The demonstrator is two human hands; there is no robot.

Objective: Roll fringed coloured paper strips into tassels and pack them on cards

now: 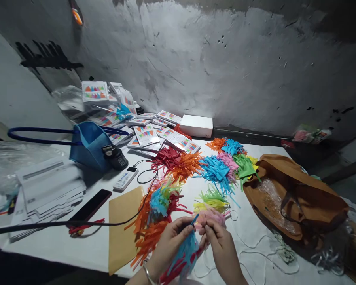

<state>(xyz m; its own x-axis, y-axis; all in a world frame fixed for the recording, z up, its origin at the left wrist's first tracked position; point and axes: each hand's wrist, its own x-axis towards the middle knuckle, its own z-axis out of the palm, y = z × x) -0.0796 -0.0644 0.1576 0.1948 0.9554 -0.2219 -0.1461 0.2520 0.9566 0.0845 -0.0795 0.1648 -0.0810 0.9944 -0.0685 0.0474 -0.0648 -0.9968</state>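
Note:
Near the front edge of the table, my left hand (177,242) is closed on a blue paper tassel (186,249), whose twisted top sticks up past the thumb. My right hand (219,242) is beside it, thumb and fingertips pinched together. What they pinch is too small to make out. Red tassel strips (178,273) hang below my left hand. Just behind both hands lies a pale pink tassel (209,215), with a yellow and green tassel (212,200) beyond it. Left of my hands is a pile of orange tassels (150,239), topped by a light blue one (159,201).
Red, orange, blue, pink and green tassels (215,170) lie farther back. White string (267,253) trails at right beside a brown bag (267,170). Printed packs (146,135), a white box (196,126), a blue bag (89,144), a phone (90,206) and a black cable (112,224) occupy the table.

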